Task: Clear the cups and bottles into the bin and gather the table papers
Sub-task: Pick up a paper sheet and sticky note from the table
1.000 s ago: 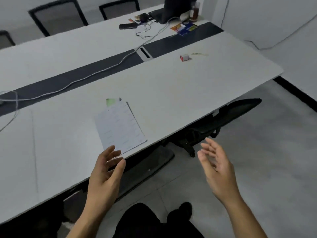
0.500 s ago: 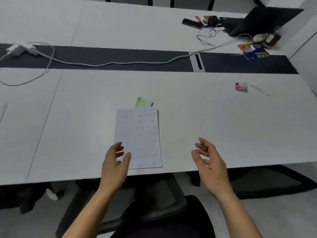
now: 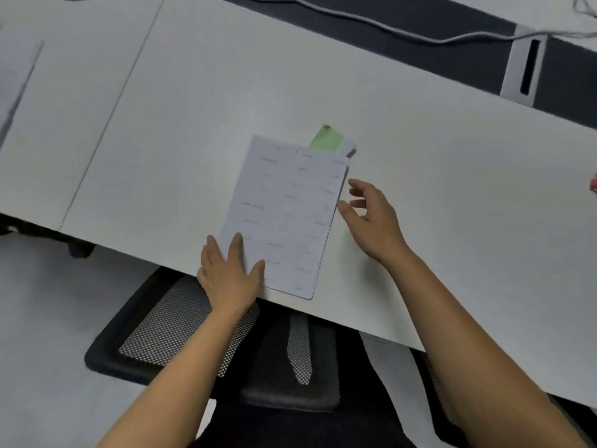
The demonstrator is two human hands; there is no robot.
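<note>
- The stack of papers [image 3: 287, 215] lies flat on the white desk [image 3: 181, 130], close to the near edge, turned a little so its far end leans to the right.
- The top sheet carries faint printed text, too blurred to read.
- A green slip [image 3: 326, 139] pokes out from under the far right corner of the stack, and a small grey edge shows just beside it.
- The left hand [image 3: 231, 274] is down flat at the near left corner of the papers, fingers spread and extended, thumb angled across the sheet, palm resting over the desk edge. It grips nothing; it is pressed open on the paper.
- The right hand [image 3: 371, 218] is at the right side of the stack, fingers loosely curled and apart, thumb tip right up against the paper's right edge. Whether it actually touches the edge, I cannot tell. It holds nothing.
- Both forearms are bare and come in from the bottom of the view.
- Under the desk edge sits a black office chair [image 3: 181, 334] with a dotted mesh seat, tucked partly beneath the top.
- Along the far side runs a dark strip [image 3: 420, 43], with a grey cable [image 3: 371, 22] snaking over it towards a slotted cable port [image 3: 528, 67].
- At the far right edge of the view, a small red object [image 3: 593, 184] is cut off by the frame.
- At the far left, another pale sheet [image 3: 16, 69] lies on the desk, well apart from the stack.
</note>
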